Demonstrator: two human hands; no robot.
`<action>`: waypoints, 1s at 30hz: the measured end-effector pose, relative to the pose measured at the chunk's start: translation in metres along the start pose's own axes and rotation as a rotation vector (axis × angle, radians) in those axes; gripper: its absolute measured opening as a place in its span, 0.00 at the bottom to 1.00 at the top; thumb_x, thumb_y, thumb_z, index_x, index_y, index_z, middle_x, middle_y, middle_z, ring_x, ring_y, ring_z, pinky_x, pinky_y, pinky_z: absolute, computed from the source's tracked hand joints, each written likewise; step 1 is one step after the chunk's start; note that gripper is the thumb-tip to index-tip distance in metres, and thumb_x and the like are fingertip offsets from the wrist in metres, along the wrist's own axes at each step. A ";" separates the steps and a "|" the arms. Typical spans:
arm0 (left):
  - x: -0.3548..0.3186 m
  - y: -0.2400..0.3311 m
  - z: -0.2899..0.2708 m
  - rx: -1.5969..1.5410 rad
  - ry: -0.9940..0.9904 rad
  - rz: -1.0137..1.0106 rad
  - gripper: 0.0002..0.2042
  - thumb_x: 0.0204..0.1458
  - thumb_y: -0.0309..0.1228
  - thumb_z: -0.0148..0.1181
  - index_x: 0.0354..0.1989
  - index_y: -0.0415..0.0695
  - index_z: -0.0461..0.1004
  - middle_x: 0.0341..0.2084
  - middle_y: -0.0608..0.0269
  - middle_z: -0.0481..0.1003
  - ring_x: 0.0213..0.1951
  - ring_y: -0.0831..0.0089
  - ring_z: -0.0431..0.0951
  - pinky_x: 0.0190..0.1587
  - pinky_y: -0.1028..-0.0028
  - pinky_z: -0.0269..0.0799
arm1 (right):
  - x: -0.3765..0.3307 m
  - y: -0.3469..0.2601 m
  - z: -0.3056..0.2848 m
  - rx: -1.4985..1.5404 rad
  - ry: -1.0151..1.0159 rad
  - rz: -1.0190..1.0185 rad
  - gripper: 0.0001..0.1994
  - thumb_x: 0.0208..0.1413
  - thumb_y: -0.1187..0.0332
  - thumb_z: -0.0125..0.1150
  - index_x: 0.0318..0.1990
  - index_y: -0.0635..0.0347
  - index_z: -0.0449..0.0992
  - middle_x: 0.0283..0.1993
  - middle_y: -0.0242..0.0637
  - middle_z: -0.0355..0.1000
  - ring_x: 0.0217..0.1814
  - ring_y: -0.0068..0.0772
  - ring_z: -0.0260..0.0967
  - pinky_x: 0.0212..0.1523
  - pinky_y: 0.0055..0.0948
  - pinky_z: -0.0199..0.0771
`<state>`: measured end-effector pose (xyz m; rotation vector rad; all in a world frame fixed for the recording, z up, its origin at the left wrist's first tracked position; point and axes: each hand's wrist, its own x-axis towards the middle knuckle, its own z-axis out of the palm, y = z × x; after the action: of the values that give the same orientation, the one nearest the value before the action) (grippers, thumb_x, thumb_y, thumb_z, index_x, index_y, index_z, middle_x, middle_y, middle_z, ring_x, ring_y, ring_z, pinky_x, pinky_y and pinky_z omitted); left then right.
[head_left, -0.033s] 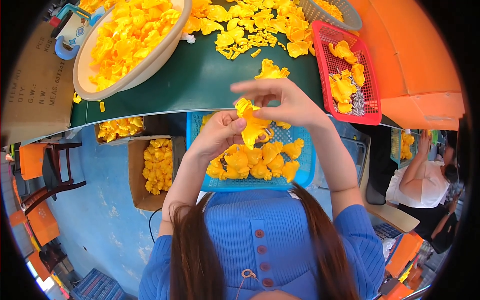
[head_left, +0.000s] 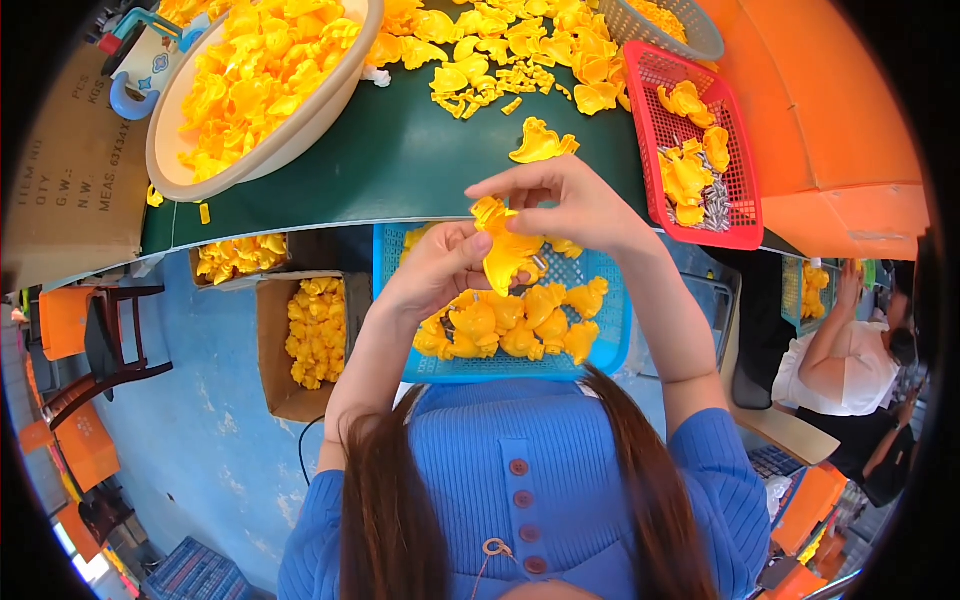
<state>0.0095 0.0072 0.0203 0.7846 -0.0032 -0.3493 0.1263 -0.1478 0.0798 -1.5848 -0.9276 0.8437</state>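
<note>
While gripped by both hands (head_left: 500, 235), yellow plastic piece (head_left: 512, 255) above green table (head_left: 400, 160), blue floor (head_left: 200, 440).

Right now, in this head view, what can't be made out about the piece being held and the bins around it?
- Yellow plastic piece: its lower left is covered by the left hand and its top by the right hand, so its full shape is hidden.
- Blue basket: the near edge is hidden by the person's body.
- Red basket: the small grey metal parts are too small to identify.
- Cardboard box: its bottom is buried under yellow pieces.
</note>
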 end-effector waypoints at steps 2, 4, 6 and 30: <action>0.000 0.007 0.004 -0.017 0.011 -0.112 0.20 0.53 0.39 0.56 0.46 0.34 0.67 0.36 0.58 0.75 0.37 0.72 0.77 0.41 0.75 0.74 | 0.001 0.005 0.000 0.130 0.040 0.162 0.16 0.43 0.75 0.56 0.43 0.64 0.76 0.37 0.36 0.73 0.35 0.17 0.68 0.39 0.19 0.68; 0.001 0.007 0.004 0.146 0.144 -0.085 0.18 0.53 0.36 0.56 0.46 0.35 0.68 0.38 0.57 0.74 0.39 0.73 0.76 0.39 0.75 0.74 | 0.000 0.009 0.001 0.138 0.085 0.160 0.16 0.43 0.74 0.57 0.43 0.65 0.76 0.36 0.35 0.73 0.35 0.17 0.67 0.38 0.19 0.68; 0.001 0.006 0.007 0.306 0.280 -0.057 0.16 0.53 0.33 0.55 0.46 0.36 0.68 0.40 0.56 0.73 0.40 0.74 0.76 0.38 0.76 0.74 | -0.002 0.009 0.004 0.147 0.126 0.160 0.16 0.42 0.73 0.58 0.43 0.66 0.76 0.35 0.34 0.73 0.34 0.17 0.67 0.37 0.19 0.68; 0.005 -0.049 -0.003 0.572 0.485 0.913 0.35 0.41 0.26 0.68 0.57 0.41 0.55 0.53 0.55 0.62 0.53 0.67 0.66 0.55 0.71 0.64 | -0.003 0.023 0.061 0.712 0.481 0.168 0.14 0.50 0.72 0.60 0.44 0.67 0.70 0.37 0.34 0.72 0.36 0.19 0.69 0.34 0.18 0.71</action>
<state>-0.0005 -0.0244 -0.0160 1.3212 -0.0058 0.7451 0.0746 -0.1272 0.0461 -1.1541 -0.1143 0.7429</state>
